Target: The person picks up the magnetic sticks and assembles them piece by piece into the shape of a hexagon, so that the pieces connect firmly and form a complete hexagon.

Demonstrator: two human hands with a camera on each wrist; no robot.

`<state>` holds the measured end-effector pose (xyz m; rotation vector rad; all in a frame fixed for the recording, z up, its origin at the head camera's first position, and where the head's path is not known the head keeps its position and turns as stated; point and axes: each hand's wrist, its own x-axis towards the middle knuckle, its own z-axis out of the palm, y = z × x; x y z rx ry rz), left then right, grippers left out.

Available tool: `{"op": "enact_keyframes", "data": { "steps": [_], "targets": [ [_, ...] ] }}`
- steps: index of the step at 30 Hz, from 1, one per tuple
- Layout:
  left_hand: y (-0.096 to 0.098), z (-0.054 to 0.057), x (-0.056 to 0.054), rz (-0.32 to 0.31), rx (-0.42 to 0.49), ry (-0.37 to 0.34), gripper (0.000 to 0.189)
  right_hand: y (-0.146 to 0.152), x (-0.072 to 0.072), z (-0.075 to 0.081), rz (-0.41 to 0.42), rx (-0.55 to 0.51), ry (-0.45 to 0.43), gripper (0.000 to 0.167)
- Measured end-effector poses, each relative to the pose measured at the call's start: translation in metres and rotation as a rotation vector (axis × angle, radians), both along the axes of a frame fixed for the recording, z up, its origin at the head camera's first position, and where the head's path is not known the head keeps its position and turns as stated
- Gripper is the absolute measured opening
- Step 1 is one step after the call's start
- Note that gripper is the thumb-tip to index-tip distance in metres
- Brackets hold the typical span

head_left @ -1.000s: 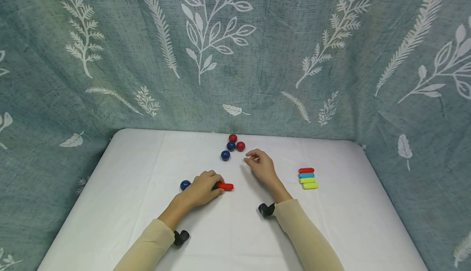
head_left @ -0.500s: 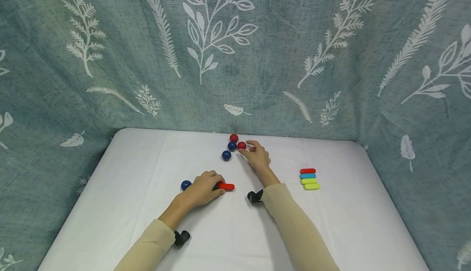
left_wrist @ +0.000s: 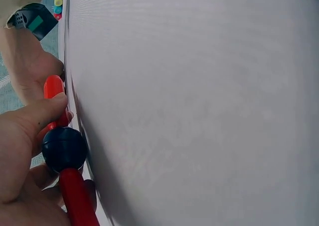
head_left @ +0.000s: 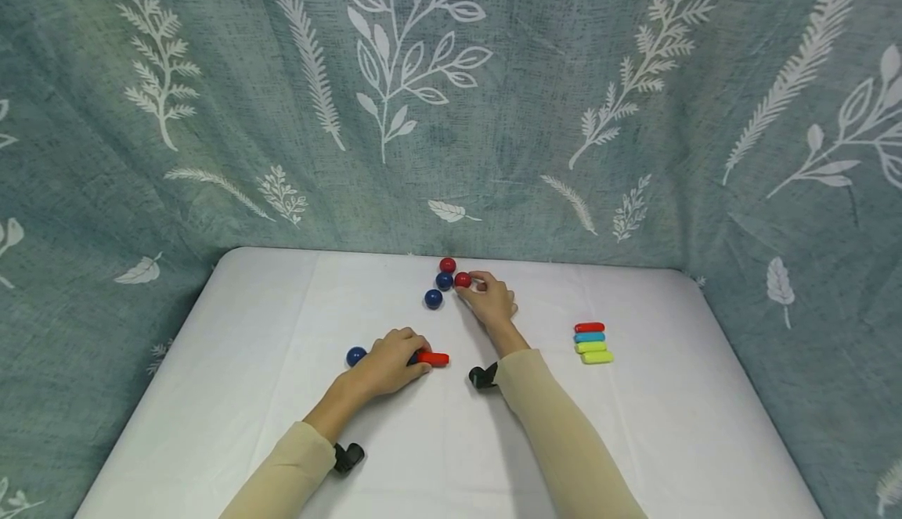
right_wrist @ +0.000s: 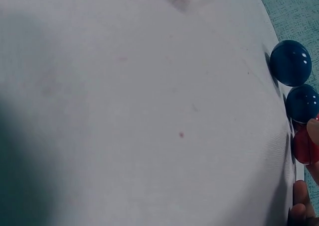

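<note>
My left hand point(head_left: 389, 361) holds a row of toy rods and balls low over the white table. In the left wrist view, its thumb lies on a red rod point(left_wrist: 54, 86), which meets a dark blue ball point(left_wrist: 65, 149); another red rod point(left_wrist: 79, 198) runs on from that ball. Past the hand's left side shows a blue ball point(head_left: 355, 356); whether it joins the row is hidden. Near the back edge my right hand point(head_left: 493, 301) pinches a red ball point(head_left: 462, 279) between thumb and fingers. Close by are two blue balls point(head_left: 444, 280) and another red ball point(head_left: 447, 265).
On the right of the white table point(head_left: 676, 425) lie several short rods side by side: a red rod point(head_left: 589, 327), a blue rod point(head_left: 589, 337) and yellow-green rods point(head_left: 597, 357). A patterned green curtain point(head_left: 507, 151) hangs behind the table. Each wrist wears a small black camera point(head_left: 483, 377).
My right hand has moved forward and left to the red ball, and its fingers have come together on it. The left hand and its row have stayed in place.
</note>
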<state>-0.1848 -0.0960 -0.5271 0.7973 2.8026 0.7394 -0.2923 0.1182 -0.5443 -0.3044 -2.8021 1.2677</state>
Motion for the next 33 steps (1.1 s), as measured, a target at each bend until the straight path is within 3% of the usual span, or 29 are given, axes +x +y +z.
{"op": "enact_keyframes", "data": {
  "steps": [12, 21, 27, 33],
  "targets": [
    [0.001, 0.002, 0.001, -0.007, 0.009, -0.004, 0.021, 0.0, 0.001, 0.0, -0.024, 0.024, 0.019, 0.041],
    [0.001, 0.002, -0.001, -0.005, -0.01, -0.016, 0.022, 0.003, 0.004, 0.001, -0.018, -0.018, 0.044, 0.038],
    [0.001, 0.003, -0.003, 0.005, -0.003, -0.03, 0.022, 0.009, 0.016, 0.011, 0.026, -0.109, 0.034, 0.038],
    [0.001, 0.003, -0.003, 0.017, -0.016, -0.055, 0.022, 0.019, 0.039, 0.022, 0.086, -0.186, 0.024, 0.037]
  ]
}}
